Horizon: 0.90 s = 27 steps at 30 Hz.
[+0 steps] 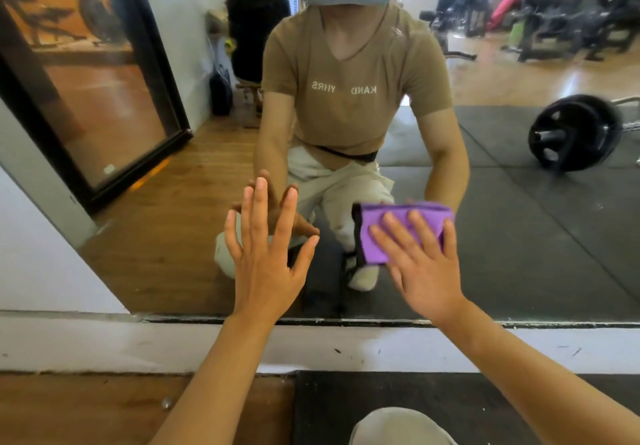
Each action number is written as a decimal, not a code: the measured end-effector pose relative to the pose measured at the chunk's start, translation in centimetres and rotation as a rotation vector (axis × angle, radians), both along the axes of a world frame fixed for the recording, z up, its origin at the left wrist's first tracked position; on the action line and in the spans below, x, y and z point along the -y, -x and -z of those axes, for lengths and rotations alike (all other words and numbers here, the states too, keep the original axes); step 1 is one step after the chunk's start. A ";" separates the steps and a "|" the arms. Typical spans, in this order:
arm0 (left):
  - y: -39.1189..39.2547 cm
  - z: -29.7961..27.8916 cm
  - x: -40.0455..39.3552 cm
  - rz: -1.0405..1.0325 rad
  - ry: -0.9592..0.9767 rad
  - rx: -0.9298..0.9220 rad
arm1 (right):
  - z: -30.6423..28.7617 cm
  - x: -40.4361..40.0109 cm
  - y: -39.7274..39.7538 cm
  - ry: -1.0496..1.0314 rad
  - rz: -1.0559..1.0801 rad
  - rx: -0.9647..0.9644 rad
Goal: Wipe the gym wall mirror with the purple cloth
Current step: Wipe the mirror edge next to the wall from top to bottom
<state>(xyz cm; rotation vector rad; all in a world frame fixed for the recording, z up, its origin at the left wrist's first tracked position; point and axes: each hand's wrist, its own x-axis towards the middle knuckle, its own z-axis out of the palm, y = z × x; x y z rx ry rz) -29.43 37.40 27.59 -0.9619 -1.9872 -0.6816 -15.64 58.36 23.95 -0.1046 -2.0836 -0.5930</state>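
Bare glass of mirror (519,244) open right of and above purple cloth (374,247). Left hand (266,264) flat on glass, blocking leftward sweep. Mirror's bottom edge close below.

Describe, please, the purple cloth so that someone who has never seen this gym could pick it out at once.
Start at the wall mirror that fills most of the view, then drop towards its lower edge. There the right hand presses a folded purple cloth flat against the glass. It is the only purple thing here; the left hand beside it holds nothing.
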 end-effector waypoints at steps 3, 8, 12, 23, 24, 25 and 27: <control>0.3 0.2 0.7 -0.070 -0.059 0.078 | -1.1 1.7 1.8 0.150 0.007 -0.160; 1.2 0.1 1.9 -0.095 -0.034 0.091 | 9.6 1.7 0.3 -0.071 0.026 0.266; 1.7 0.4 2.9 -0.101 -0.027 0.085 | 13.8 1.0 -1.4 -0.138 0.021 0.460; 2.0 0.9 4.3 -0.129 -0.086 0.198 | -5.1 4.8 5.0 0.161 -0.030 -0.182; 2.2 1.0 4.6 -0.128 -0.069 0.191 | -6.8 5.1 5.6 0.215 -0.020 -0.255; 2.4 1.1 4.8 -0.124 -0.058 0.186 | -7.7 5.4 6.0 0.247 -0.012 -0.308; 2.7 1.3 5.2 -0.115 -0.040 0.176 | -6.7 6.1 6.4 0.247 -0.009 -0.337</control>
